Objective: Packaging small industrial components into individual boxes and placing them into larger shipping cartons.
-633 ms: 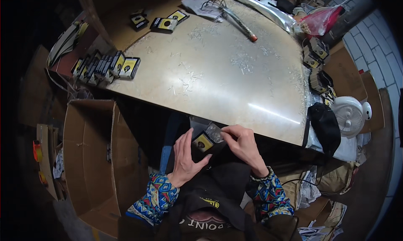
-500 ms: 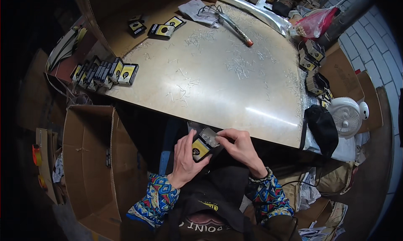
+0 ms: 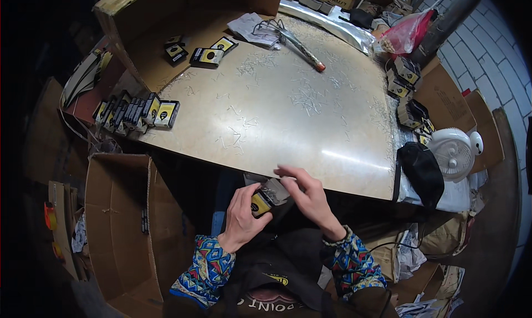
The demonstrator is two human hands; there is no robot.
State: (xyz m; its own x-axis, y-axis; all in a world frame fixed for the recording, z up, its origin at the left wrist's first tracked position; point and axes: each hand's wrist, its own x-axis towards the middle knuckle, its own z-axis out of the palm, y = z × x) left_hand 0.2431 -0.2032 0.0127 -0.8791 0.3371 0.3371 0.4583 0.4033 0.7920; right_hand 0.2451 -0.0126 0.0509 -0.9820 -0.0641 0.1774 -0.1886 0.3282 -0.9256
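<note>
My left hand (image 3: 241, 222) is wrapped round a small black and yellow cardboard box (image 3: 260, 204), held tilted in front of my chest just below the table edge. The box's far end stands open, with a pale flap (image 3: 277, 191) folded out. Thin, shiny pieces show at the opening; they are too small to make out fully. Just right of the flap, my right hand (image 3: 311, 200) has its fingers stretched apart, with nothing visible in them. Its fingertips reach over the table's near edge.
Thin wire pieces (image 3: 307, 98) lie scattered over the table (image 3: 277, 135). A row of similar boxes (image 3: 133, 114) stands at its left edge, and more lie by a large carton (image 3: 124, 41). A white fan (image 3: 451, 154) and black pouch (image 3: 421, 174) sit right. An open carton (image 3: 119, 224) stands lower left.
My right hand has risen from the box opening, its pinched fingers now spread. My left hand still holds the box, shifted slightly. The whole view has moved a little.
</note>
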